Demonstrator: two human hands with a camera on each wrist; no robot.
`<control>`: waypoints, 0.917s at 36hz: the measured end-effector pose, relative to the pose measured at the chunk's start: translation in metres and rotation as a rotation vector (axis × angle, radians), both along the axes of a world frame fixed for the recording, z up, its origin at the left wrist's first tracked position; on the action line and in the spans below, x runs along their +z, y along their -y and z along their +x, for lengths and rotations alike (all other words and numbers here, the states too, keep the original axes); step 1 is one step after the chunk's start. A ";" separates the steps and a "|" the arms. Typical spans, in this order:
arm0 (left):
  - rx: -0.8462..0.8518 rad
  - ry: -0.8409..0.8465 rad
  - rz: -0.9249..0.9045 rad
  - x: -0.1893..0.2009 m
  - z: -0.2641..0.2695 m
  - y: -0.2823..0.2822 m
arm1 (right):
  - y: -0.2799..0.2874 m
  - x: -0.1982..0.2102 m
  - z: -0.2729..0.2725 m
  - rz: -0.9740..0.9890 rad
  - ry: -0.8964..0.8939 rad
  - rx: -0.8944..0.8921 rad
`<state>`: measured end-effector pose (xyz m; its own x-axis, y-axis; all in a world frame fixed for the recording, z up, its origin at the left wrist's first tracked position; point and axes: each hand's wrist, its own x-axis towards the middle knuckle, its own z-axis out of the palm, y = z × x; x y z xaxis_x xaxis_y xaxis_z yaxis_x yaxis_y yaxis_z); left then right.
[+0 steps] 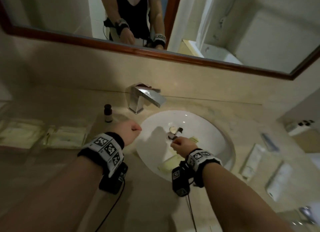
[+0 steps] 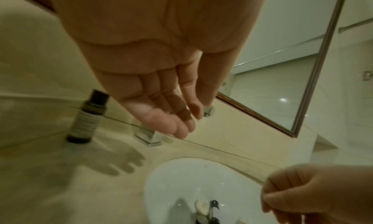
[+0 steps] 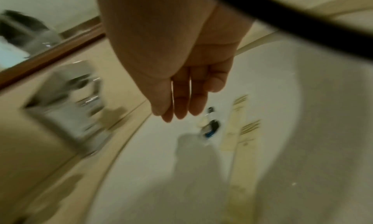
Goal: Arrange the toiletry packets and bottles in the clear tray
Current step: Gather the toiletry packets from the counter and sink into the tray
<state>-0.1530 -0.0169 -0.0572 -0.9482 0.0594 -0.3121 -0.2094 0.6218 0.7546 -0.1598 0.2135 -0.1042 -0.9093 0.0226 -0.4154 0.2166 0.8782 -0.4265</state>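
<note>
The right hand reaches, loose and holding nothing, toward small bottles in the sink. Left hand is loose too (nothing in it). Next, I think, pinch one bottle.

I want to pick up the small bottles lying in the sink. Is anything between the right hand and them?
Nothing visible blocks it. The right hand hangs open just above the small bottles near the drain of the sink. The faucet stands behind them, out of the way.
</note>
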 end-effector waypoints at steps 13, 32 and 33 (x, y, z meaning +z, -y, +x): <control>-0.117 0.051 -0.152 -0.018 -0.029 -0.111 | -0.113 -0.046 -0.028 0.113 0.250 -0.147; -0.070 0.236 -0.325 -0.041 -0.069 -0.166 | -0.127 -0.104 -0.080 0.017 0.468 -0.042; -0.068 0.243 -0.328 -0.042 -0.070 -0.167 | -0.126 -0.108 -0.081 0.011 0.458 -0.049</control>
